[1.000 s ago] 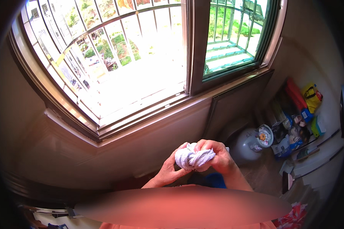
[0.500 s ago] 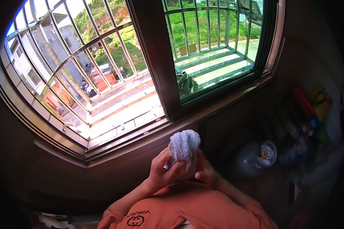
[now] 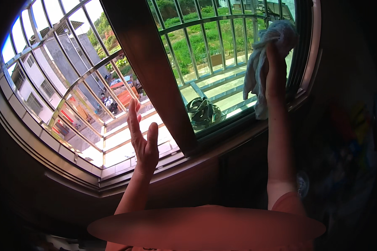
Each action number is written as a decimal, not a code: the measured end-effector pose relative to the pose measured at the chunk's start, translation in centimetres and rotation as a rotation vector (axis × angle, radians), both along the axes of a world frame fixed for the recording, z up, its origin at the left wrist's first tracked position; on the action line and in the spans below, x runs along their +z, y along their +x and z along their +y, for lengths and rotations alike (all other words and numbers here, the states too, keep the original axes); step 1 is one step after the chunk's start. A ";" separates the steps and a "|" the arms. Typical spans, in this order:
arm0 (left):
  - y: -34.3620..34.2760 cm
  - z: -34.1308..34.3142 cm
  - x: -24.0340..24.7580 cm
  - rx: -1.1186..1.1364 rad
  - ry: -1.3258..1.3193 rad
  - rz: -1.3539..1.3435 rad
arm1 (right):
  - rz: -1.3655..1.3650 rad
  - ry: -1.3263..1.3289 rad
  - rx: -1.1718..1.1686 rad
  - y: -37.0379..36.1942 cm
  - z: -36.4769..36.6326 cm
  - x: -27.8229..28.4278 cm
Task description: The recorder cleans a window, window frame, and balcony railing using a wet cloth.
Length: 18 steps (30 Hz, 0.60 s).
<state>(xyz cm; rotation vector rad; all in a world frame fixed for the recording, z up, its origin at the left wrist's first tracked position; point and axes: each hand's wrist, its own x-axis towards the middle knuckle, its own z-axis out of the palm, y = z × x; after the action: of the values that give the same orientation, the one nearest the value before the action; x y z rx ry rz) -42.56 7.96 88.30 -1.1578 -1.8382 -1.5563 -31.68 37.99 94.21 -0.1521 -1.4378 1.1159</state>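
One cloth (image 3: 257, 72) hides the fingers of the right hand (image 3: 275, 77); I can't tell their grip. The left hand (image 3: 143, 140), by the window (image 3: 153, 69), spreads its thumb.

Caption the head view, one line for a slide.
Right hand holding a pale cloth up at the green-tinted window pane; left hand raised, empty, left of the dark window post.

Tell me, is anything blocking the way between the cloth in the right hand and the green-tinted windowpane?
Nothing visible does. The right hand holds the pale textured cloth directly in front of the green-tinted windowpane; whether they touch is unclear. The metal bars stand beyond it, not between.
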 end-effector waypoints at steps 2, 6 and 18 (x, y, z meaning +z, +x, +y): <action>-1.8 1.0 0.9 -0.055 0.031 -0.103 | -0.030 0.434 -0.441 -4.3 -3.6 -0.1; -4.3 2.4 1.8 -0.308 0.113 -0.261 | -0.048 0.747 -0.509 -7.3 -11.4 -8.2; -4.8 6.4 1.6 -0.300 0.099 -0.075 | 0.167 0.358 -0.717 -4.2 8.8 -3.3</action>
<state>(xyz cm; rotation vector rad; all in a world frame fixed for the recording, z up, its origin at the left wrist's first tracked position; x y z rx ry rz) -47.32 14.39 89.87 -1.3955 -1.6695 -1.8552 -35.84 46.75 90.90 -0.2845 -1.2550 0.2748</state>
